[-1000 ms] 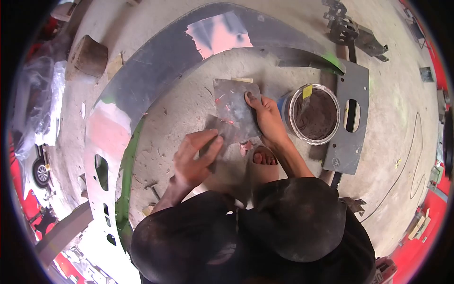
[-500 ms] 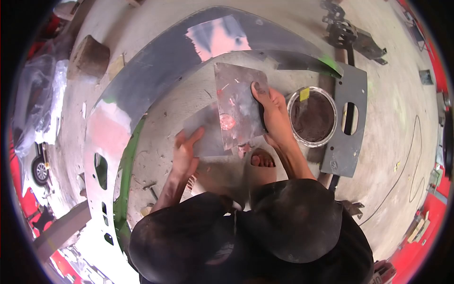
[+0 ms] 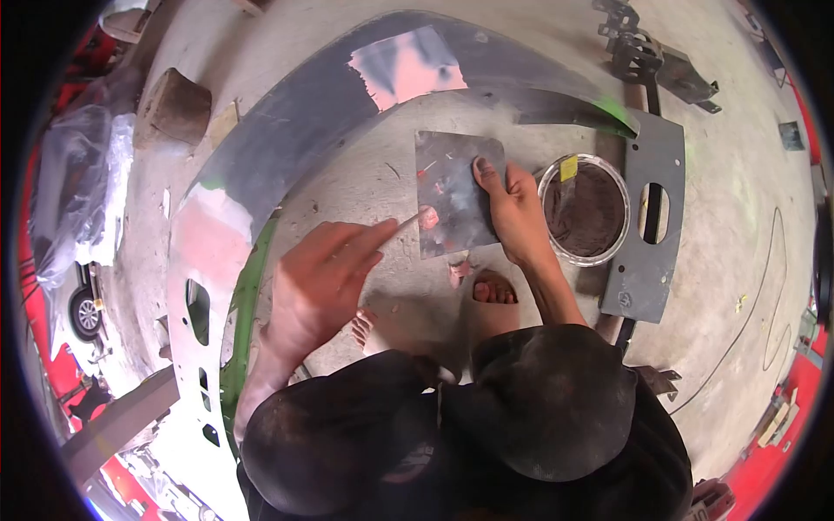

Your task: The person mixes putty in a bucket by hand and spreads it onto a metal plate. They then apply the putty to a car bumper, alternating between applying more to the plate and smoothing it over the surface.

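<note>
My right hand (image 3: 521,213) grips a flat metal plate (image 3: 456,178) by its right edge, thumb on top. Pink putty (image 3: 428,217) sits near the plate's left edge, among smears of the same paste. From the left, my left hand (image 3: 326,278) pinches a thin flat spreader (image 3: 407,223), seen almost edge-on, its far end at the putty. Beyond both hands curves a grey car body panel (image 3: 295,113) with a pink filled patch (image 3: 413,69). Another pinkish-white area (image 3: 208,226) covers its left side.
An open round tin (image 3: 582,208) of dark paste stands right of my right hand, by the panel's grey end piece (image 3: 647,269). Black metal brackets (image 3: 638,56) lie at upper right. A brown block (image 3: 178,104) and plastic sheeting (image 3: 78,182) are at left.
My left hand has moved nearer to me and turned the spreader from nearly flat to edge-on, its end at the putty. The plate has shifted slightly right.
</note>
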Tool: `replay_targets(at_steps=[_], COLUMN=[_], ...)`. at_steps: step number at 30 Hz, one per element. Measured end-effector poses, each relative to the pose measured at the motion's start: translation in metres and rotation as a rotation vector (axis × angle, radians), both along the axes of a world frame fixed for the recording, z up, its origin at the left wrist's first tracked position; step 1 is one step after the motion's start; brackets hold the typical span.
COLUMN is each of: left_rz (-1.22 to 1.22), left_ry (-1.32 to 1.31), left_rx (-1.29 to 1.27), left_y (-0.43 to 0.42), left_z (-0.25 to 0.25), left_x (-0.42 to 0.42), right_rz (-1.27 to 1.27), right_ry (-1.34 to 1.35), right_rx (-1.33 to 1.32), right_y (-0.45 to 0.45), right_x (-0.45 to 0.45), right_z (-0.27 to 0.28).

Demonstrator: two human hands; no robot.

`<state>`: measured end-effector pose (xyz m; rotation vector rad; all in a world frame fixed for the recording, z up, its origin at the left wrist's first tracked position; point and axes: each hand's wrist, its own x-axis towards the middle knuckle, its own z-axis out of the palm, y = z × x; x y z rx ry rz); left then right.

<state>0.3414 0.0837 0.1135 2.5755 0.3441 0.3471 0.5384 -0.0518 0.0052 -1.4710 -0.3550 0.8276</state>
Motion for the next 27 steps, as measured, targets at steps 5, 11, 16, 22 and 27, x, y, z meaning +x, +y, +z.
replay_targets(at_steps=[5,11,16,22,27], left_rz=[-0.191,-0.132,-0.105,-0.027,-0.027], left_ry=[0.017,0.045,0.072,0.183,0.200], left_rx=[0.445,0.308,0.065,-0.307,-0.406], left_y=[-0.012,-0.006,0.008,0.027,0.013], left_z=[-0.028,-0.006,0.007,0.001,-0.026], left_x=[0.001,0.012,0.022,0.025,0.011], right_rz=[-0.057,-0.030,0.008,0.012,0.027], right_ry=[0.194,-0.035,-0.089,0.028,-0.034], right_rx=[0.067,-0.005,0.002,0.028,-0.067], right_y=[0.007,0.005,0.001,0.001,0.001], right_x=[-0.005,-0.010,-0.011,-0.013,-0.011], right_z=[0.004,-0.003,0.006,0.014,-0.016])
